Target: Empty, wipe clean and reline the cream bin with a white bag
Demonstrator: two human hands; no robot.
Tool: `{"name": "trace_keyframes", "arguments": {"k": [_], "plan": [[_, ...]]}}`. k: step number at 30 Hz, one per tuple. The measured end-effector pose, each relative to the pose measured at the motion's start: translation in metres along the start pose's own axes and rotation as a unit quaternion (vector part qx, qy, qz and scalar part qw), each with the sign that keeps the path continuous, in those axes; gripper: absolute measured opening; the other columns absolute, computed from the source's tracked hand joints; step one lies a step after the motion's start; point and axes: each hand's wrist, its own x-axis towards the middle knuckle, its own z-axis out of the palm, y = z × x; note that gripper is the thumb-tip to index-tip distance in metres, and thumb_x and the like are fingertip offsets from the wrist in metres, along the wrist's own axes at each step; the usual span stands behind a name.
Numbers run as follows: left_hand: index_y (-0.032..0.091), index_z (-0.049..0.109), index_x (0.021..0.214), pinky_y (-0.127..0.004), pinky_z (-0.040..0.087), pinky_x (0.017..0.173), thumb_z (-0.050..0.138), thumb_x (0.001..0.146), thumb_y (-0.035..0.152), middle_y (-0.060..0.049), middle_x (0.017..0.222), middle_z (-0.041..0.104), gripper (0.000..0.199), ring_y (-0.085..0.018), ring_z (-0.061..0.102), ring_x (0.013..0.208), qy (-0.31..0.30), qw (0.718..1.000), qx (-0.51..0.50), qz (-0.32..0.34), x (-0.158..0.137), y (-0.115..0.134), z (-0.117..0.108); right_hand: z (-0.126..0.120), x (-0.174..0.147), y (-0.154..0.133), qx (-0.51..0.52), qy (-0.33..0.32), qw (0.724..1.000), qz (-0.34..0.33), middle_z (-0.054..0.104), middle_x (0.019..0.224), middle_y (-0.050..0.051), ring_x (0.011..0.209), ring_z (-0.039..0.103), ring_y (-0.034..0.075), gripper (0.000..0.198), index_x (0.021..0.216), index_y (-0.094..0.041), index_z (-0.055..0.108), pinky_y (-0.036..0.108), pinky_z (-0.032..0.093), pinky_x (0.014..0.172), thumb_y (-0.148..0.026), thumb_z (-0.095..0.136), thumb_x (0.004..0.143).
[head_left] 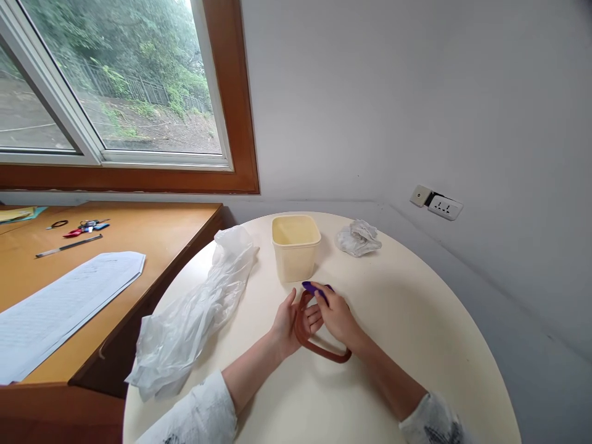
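Here, the right hand [341, 317] partly hides the purple object [309, 286].

A reddish-brown, round-cornered frame [325, 353] is held at a slant, a slim purple object [309, 286] at its far edge.

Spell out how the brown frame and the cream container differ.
Colour: the frame is brown, the container cream. Shape: the frame is a slim loop, the container a deep tub. Place: the frame lies across the left hand, the container stands upright on the table. Both have rounded corners.
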Motion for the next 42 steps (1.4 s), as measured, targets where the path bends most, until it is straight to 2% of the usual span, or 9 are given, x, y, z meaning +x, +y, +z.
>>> {"name": "trace_keyframes", "arguments": {"k": [5, 10, 17, 22, 26, 29, 33, 36, 42], "plan": [[0.010, 0.058, 0.090, -0.034, 0.049, 0.082, 0.040, 0.086, 0.046, -0.015, 0.091, 0.067, 0.040, -0.025, 0.063, 0.094, -0.008, 0.999, -0.036, 0.026, 0.002, 0.003, -0.002, 0.015, -0.021, -0.017, 0.061, -0.071, 0.995, -0.016, 0.057, 0.122, 0.003, 0.114, 0.051, 0.018, 0.036, 0.121, -0.026, 0.054, 0.037, 0.039, 0.099, -0.034, 0.036, 0.090], [0.010, 0.057, 0.091, -0.035, 0.049, 0.083, 0.047, 0.082, 0.049, -0.017, 0.100, 0.065, 0.042, -0.026, 0.061, 0.100, 0.065, 0.997, -0.030, 0.015, 0.000, 0.005, -0.002, 0.010, -0.035, -0.022, 0.142, -0.142, 0.979, -0.016, 0.058, 0.120, 0.005, 0.114, 0.051, 0.020, 0.035, 0.115, -0.023, 0.059, 0.037, 0.039, 0.099, -0.038, 0.039, 0.090], [0.013, 0.055, 0.091, -0.029, 0.044, 0.093, 0.053, 0.081, 0.016, -0.015, 0.114, 0.060, 0.010, -0.022, 0.057, 0.109, 0.053, 0.998, 0.011, 0.040, 0.011, 0.005, -0.008, -0.006, -0.051, -0.025, 0.115, -0.236, 0.965, -0.029, 0.060, 0.119, 0.005, 0.125, 0.039, 0.024, 0.034, 0.107, -0.024, 0.065, 0.047, 0.025, 0.106, -0.040, 0.041, 0.089], [0.012, 0.055, 0.094, -0.029, 0.041, 0.098, 0.053, 0.075, 0.002, -0.015, 0.117, 0.058, 0.021, -0.022, 0.054, 0.113, 0.052, 0.993, 0.057, 0.092, 0.015, 0.004, -0.011, -0.017, -0.057, -0.032, 0.092, -0.271, 0.956, -0.060, 0.056, 0.124, 0.006, 0.126, 0.037, 0.025, 0.036, 0.108, -0.024, 0.064, 0.048, 0.022, 0.105, -0.041, 0.038, 0.089], [0.012, 0.056, 0.095, -0.030, 0.039, 0.100, 0.049, 0.070, -0.003, -0.014, 0.120, 0.057, 0.031, -0.022, 0.053, 0.114, 0.056, 0.991, 0.074, 0.096, 0.016, 0.003, -0.014, -0.009, -0.059, -0.026, 0.119, -0.215, 0.967, -0.062, 0.070, 0.088, 0.005, 0.098, 0.060, 0.018, 0.041, 0.085, -0.020, 0.068, 0.039, 0.033, 0.101, -0.037, 0.031, 0.092], [0.013, 0.057, 0.096, -0.030, 0.038, 0.101, 0.043, 0.062, -0.010, -0.012, 0.121, 0.057, 0.043, -0.021, 0.052, 0.115, 0.054, 0.989, 0.085, 0.112, 0.015, 0.004, -0.013, 0.002, -0.060, -0.021, 0.080, -0.117, 0.988, -0.056, 0.062, 0.060, 0.001, 0.066, 0.061, 0.014, 0.032, 0.064, -0.019, 0.057, 0.028, 0.048, 0.074, -0.034, 0.043, 0.088], [0.013, 0.056, 0.094, -0.030, 0.041, 0.099, 0.039, 0.055, -0.012, -0.013, 0.119, 0.058, 0.049, -0.021, 0.053, 0.114, 0.070, 0.984, 0.079, 0.141, 0.013, 0.003, -0.006, 0.014, -0.060, -0.021, 0.016, -0.025, 0.997, -0.067, 0.059, 0.074, 0.000, 0.071, 0.059, 0.014, 0.012, 0.078, -0.021, 0.049, 0.026, 0.049, 0.066, -0.026, 0.060, 0.075], [0.013, 0.055, 0.091, -0.030, 0.044, 0.095, 0.038, 0.053, -0.013, -0.014, 0.118, 0.057, 0.049, -0.022, 0.054, 0.113, 0.090, 0.982, 0.077, 0.147, 0.011, 0.002, -0.003, 0.020, -0.061, -0.023, -0.051, -0.036, 0.992, -0.112, 0.060, 0.085, 0.003, 0.077, 0.058, 0.016, 0.017, 0.088, -0.021, 0.049, 0.029, 0.049, 0.067, -0.019, 0.061, 0.074], [0.012, 0.056, 0.092, -0.039, 0.048, 0.091, 0.033, 0.047, -0.014, -0.014, 0.120, 0.057, 0.057, -0.025, 0.051, 0.116, 0.096, 0.983, 0.109, 0.112, 0.005, 0.006, 0.000, 0.014, -0.067, -0.016, -0.138, -0.046, 0.965, -0.220, 0.063, 0.077, 0.005, 0.068, 0.059, 0.016, 0.014, 0.095, -0.018, 0.054, 0.028, 0.048, 0.061, -0.024, 0.044, 0.088]]}}
